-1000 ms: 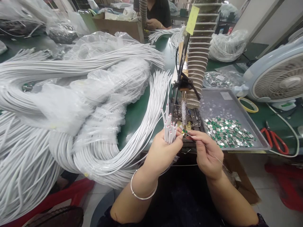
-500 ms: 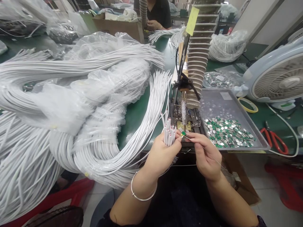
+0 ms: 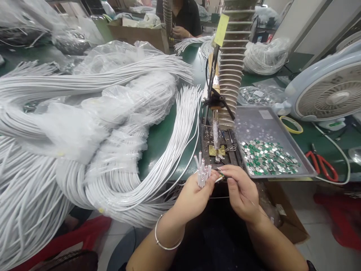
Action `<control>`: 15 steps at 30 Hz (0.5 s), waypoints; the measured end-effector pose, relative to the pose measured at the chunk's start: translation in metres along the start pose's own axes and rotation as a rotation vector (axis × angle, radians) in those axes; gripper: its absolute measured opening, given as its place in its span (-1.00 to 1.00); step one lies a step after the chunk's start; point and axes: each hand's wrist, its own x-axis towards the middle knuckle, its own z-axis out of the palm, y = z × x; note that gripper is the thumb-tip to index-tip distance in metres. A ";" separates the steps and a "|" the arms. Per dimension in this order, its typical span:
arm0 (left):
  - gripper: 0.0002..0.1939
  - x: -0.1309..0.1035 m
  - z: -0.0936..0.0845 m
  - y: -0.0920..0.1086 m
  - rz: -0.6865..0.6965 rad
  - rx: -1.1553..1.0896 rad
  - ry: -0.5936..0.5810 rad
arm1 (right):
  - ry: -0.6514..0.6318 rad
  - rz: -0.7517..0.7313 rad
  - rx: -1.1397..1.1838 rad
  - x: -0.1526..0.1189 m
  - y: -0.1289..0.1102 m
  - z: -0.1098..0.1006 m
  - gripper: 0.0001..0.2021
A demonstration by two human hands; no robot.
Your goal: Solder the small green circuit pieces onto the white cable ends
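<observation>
My left hand [image 3: 194, 195] is closed around a bunch of white cables [image 3: 203, 174], their cut ends with reddish cores pointing up. At its fingertips is a small green circuit board [image 3: 222, 174], mostly covered by fingers. The fingers of my right hand [image 3: 243, 192] are pinched beside that board, and a thin solder wire [image 3: 255, 205] runs back through the hand toward the wrist. Just beyond my fingertips, a soldering iron [image 3: 216, 131] hangs tip down in a stand, above a yellow sponge pad [image 3: 217, 150].
A grey tray [image 3: 254, 116] of small green-and-silver boards [image 3: 267, 156] lies to the right, with red-handled pliers [image 3: 321, 165], yellow tape [image 3: 291, 125] and a fan [image 3: 329, 86] beyond. White cable bundles [image 3: 118, 180] cover the left. A ribbed duct [image 3: 232, 67] hangs by the iron; another person [image 3: 186, 19] sits opposite.
Both hands have drawn back a little from the iron's tip toward my body, taking the green board along. The board has turned and is more hidden by fingers. The view has shifted slightly.
</observation>
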 end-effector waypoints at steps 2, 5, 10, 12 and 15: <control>-0.74 -0.002 0.001 -0.003 -0.033 -0.035 0.075 | 0.004 -0.007 -0.041 -0.002 -0.003 -0.004 -0.75; -0.72 -0.002 0.000 -0.008 -0.035 -0.069 0.166 | 0.014 0.010 -0.082 -0.008 -0.005 -0.011 -0.75; -0.67 -0.001 -0.001 -0.015 -0.049 -0.113 0.142 | 0.074 0.064 -0.183 -0.017 -0.002 -0.028 -0.73; -0.66 -0.001 0.000 -0.018 -0.067 -0.164 0.111 | 0.111 0.079 -0.266 -0.016 0.002 -0.037 -0.73; -0.70 -0.001 0.001 -0.020 -0.037 -0.236 0.052 | 0.144 0.092 -0.414 -0.011 0.011 -0.053 -0.78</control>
